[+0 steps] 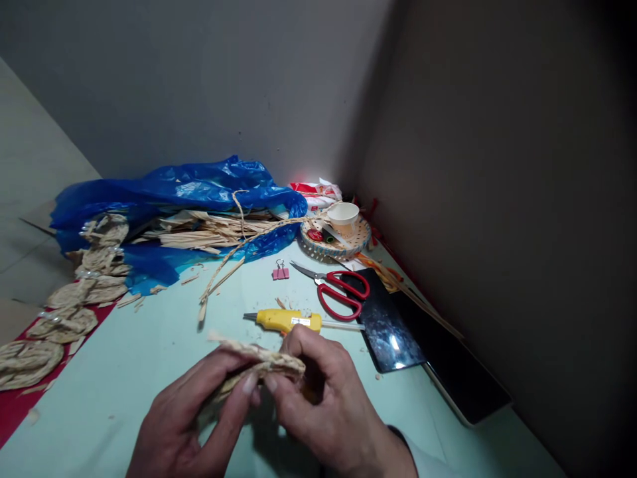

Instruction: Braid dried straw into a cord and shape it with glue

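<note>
Both hands pinch a piece of braided straw cord (271,357), folded into a small coil, above the near part of the table. My left hand (192,408) has its thumb and fingers closed on the coil's left side. On the right end, my right hand (328,398) presses the braid between thumb and forefinger. The palms hide part of the coil's underside. Just beyond the hands lies a yellow hot glue gun (288,320) with a clear glue stick in its back, nozzle to the left. Red-handled scissors (343,292) rest past it, blades apart.
A pink binder clip (281,271) lies mid-table. Behind it, a blue plastic bag (219,179) holds dry straw strips (204,230). A woven basket (323,251) bears a paper cup (343,218). Two dark tablets (393,338) lie right, by the wall. Coiled braid pieces (64,322) line the left edge.
</note>
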Action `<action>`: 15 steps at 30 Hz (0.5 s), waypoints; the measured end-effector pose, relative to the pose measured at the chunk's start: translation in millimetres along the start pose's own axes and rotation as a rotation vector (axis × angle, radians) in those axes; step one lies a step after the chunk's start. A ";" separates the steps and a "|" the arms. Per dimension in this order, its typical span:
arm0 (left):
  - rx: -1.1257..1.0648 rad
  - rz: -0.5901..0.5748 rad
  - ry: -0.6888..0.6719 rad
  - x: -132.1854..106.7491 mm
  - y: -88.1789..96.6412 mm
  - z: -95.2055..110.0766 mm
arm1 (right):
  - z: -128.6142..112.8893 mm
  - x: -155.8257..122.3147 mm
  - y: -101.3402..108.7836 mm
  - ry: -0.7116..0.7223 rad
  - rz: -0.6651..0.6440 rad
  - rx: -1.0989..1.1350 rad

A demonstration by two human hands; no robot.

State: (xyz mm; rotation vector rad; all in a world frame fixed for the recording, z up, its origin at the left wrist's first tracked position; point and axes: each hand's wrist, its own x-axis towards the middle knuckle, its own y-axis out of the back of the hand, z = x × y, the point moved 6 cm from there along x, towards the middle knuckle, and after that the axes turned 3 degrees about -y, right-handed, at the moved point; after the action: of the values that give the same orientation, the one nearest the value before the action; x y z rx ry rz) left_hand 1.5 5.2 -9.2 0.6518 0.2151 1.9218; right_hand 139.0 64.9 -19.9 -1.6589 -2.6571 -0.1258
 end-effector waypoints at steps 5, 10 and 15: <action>0.025 -0.021 -0.036 8.6 4.2 -3.2 | 12.6 10.6 -11.7 -0.154 -0.070 0.154; -0.031 -0.105 0.119 25.0 19.0 -13.1 | 2.0 24.4 -20.5 -0.083 -0.101 0.111; -0.270 -0.331 0.269 40.5 30.3 -23.4 | -14.6 37.8 -33.2 -0.003 -0.159 0.096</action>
State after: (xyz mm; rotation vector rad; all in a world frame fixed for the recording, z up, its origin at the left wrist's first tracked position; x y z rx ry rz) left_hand -47.2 31.2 -1.9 0.1632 0.2128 1.6726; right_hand 92.1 83.3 -5.7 -1.4211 -2.7469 0.0035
